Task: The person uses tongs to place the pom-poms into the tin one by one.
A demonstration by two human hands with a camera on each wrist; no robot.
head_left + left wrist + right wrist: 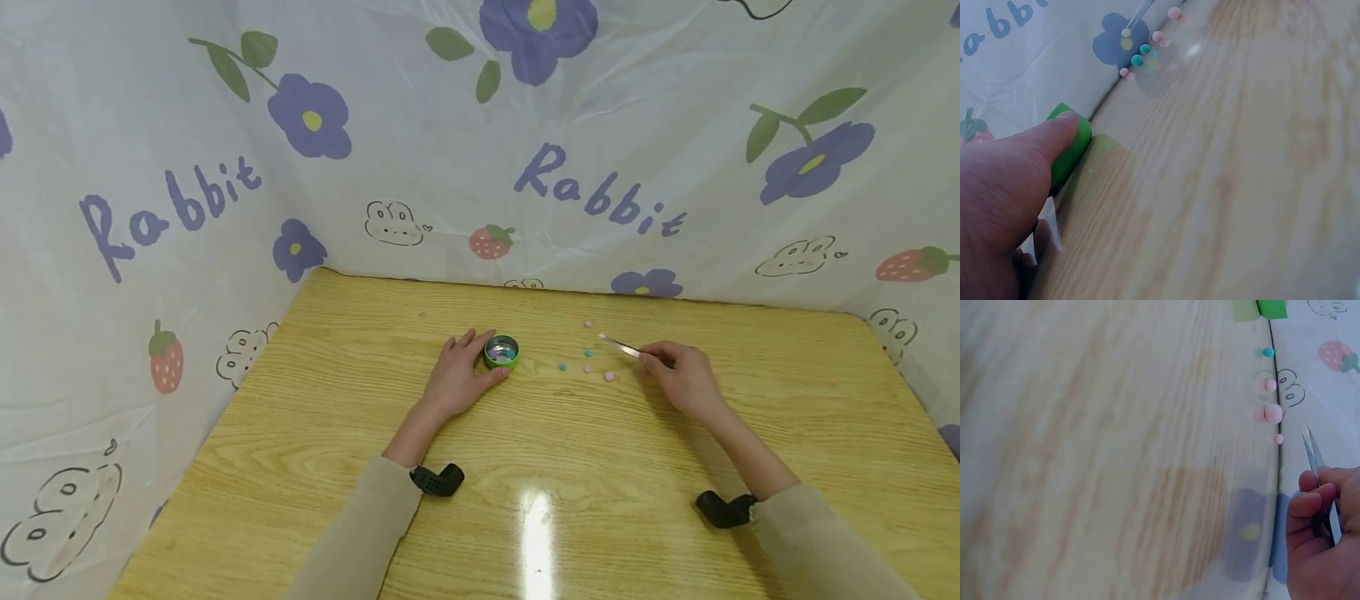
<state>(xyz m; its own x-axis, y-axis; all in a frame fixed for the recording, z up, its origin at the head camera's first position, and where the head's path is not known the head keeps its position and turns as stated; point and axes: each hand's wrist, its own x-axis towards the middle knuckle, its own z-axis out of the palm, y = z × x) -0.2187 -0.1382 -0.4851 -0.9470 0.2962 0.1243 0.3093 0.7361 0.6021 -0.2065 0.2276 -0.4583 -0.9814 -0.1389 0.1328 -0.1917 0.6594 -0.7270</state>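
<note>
My left hand [459, 377] holds a small round green bowl [489, 360] on the table, its thumb pressed on the near side and its fingers round the far side. Inside the bowl's silvery interior lie some purple and teal bits. In my right hand [686, 379] is a pair of metal tweezers [622, 347], pinched between thumb and fingers and pointing left. A tiny pale bead [1126, 32] is at the tweezers' tips, raised above the table. Between the hands lie small loose beads: a teal bead [562, 367], another teal bead [588, 353] and several pink beads [609, 377].
The wooden table [570, 450] runs back to a white cloth [450, 142] printed with flowers, strawberries and rabbits. One pink bead [587, 323] lies farther back than the others. Each wrist wears a black camera mount [438, 480].
</note>
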